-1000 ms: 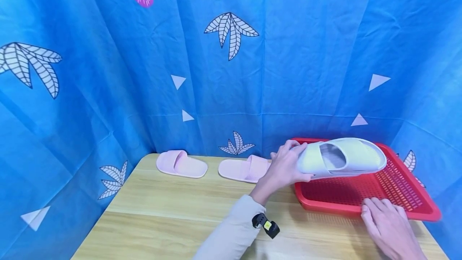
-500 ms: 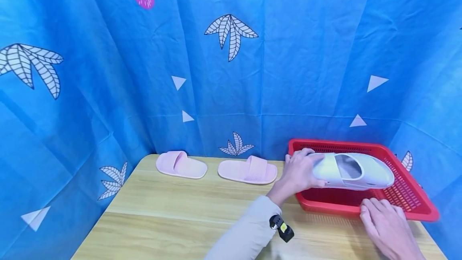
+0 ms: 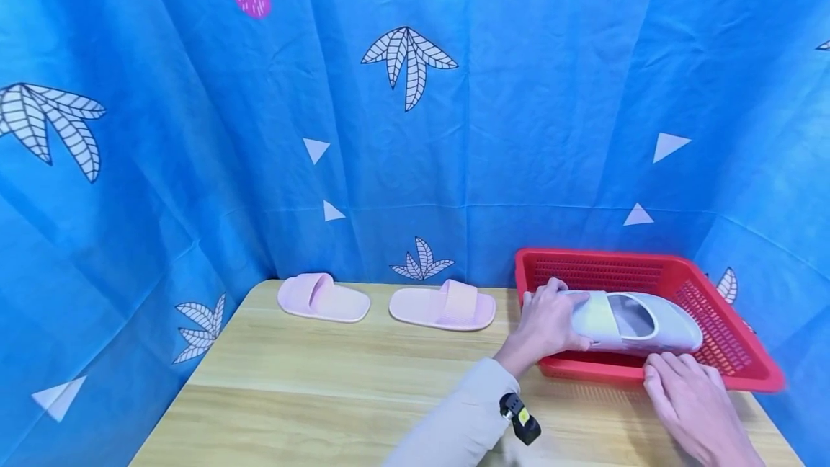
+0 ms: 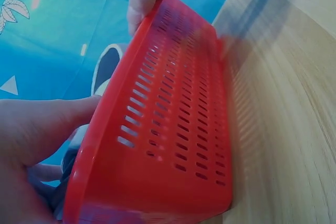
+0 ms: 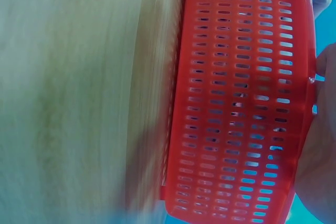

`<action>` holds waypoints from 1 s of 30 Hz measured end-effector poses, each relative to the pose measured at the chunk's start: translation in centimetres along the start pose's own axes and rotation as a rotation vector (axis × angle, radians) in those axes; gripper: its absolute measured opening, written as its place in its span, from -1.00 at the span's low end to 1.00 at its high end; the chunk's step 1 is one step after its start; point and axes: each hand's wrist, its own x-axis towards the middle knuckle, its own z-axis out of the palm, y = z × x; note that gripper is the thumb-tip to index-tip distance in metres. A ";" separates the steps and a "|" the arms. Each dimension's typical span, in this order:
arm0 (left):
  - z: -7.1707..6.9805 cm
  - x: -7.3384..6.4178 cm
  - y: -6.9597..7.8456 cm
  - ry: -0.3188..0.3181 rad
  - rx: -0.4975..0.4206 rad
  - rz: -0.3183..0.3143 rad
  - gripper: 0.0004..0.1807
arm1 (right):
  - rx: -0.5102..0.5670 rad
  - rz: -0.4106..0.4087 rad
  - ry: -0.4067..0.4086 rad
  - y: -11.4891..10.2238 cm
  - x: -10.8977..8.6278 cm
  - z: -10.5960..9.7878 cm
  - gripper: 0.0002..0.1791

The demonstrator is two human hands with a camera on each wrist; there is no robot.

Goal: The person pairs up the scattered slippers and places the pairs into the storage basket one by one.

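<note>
My left hand grips a white slipper by its left end, thumb on the near side and fingers on the far side. That slipper lies lengthwise inside the red plastic basket, below the level of its back rim; whether it touches the bottom is hidden. With curled fingers my right hand holds the basket's front rim. Across the left wrist view, the perforated basket wall covers most of the slipper. The right wrist view has the same wall, with part of my right hand at its rim.
Two pink slippers, one at the far left and one nearer the basket, rest along the back of the wooden table. A blue patterned curtain hangs behind and at both sides.
My left hand has moved right and down, lowering the white slipper from above the basket into it. My right hand has stayed on the rim.
</note>
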 end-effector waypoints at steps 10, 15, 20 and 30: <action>0.9 0.0 0.5 -0.015 -0.013 0.005 -0.17 | 0.006 -0.033 0.033 0.1 0.1 0.0 -0.90; 1.3 -0.1 0.8 -0.074 -0.010 0.020 -0.18 | 0.018 -0.058 0.059 0.0 0.0 0.2 -0.93; 1.6 0.0 0.9 -0.121 0.031 0.040 -0.19 | 0.023 -0.066 0.079 0.0 0.0 0.3 -0.95; 1.5 0.0 1.0 -0.175 -0.030 0.066 -0.35 | 0.029 -0.035 0.064 0.1 -0.2 0.2 -0.82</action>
